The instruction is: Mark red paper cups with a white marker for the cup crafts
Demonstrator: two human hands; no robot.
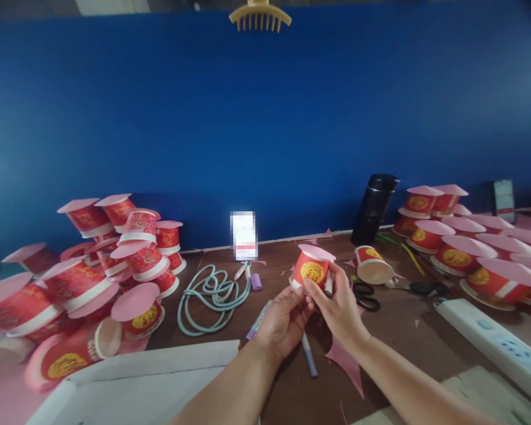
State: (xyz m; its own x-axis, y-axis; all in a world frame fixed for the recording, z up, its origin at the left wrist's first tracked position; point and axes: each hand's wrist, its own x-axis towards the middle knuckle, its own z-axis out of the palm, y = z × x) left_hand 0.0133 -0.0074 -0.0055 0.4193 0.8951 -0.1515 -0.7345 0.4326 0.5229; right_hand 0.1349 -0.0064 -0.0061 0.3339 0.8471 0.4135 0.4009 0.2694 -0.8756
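Note:
A red paper cup point(310, 271) with a gold emblem stands upside down between my hands, a pink paper disc point(317, 253) lying on its upturned base. My left hand point(283, 321) grips the cup's lower rim from the left and below. Closed around the right side of the cup is my right hand point(338, 304); a small white stick-like piece shows by its fingers, too partly hidden to name. Under the hands lies a slim pen-like stick point(310, 357). A clear tube with purple ends point(259, 319) is beside my left hand, with a purple cap point(255, 282) behind it.
Red cups with pink discs crowd the left point(144, 257) and right point(458, 254). A light-blue cord point(212, 301), black flask point(374, 209), tipped cup point(374, 264), scissors point(366, 296), power strip point(495, 336) and white box point(159, 375) surround the hands. Pink scraps point(346, 360) lie about.

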